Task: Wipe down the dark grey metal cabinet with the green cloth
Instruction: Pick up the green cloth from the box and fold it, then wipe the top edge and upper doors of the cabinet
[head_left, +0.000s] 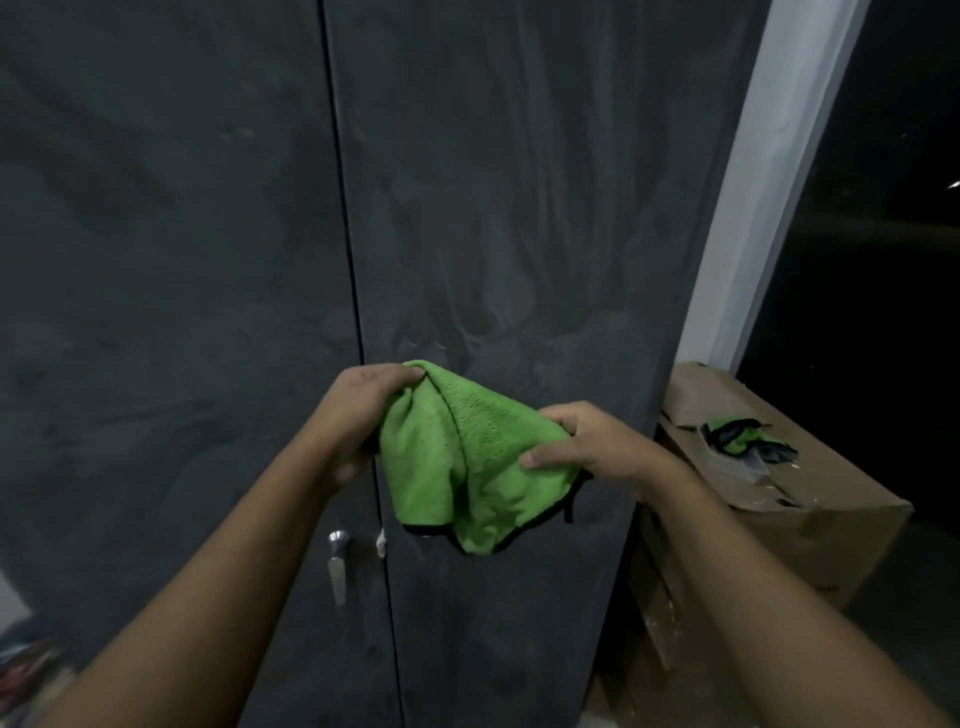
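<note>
A tall dark grey metal cabinet (493, 182) with two doors fills most of the view; its surface shows dusty smears. A green cloth (462, 467) with a black hem hangs in front of the right door. My left hand (358, 410) grips the cloth's upper left corner. My right hand (587, 441) pinches its right edge between thumb and fingers. The cloth's lower part droops loosely between the two hands.
A silver handle (336, 564) sits low on the left door beside the door seam. To the right stands a cardboard box (810, 525) with another green and black cloth (737, 436) on top. A white post (763, 182) rises behind it.
</note>
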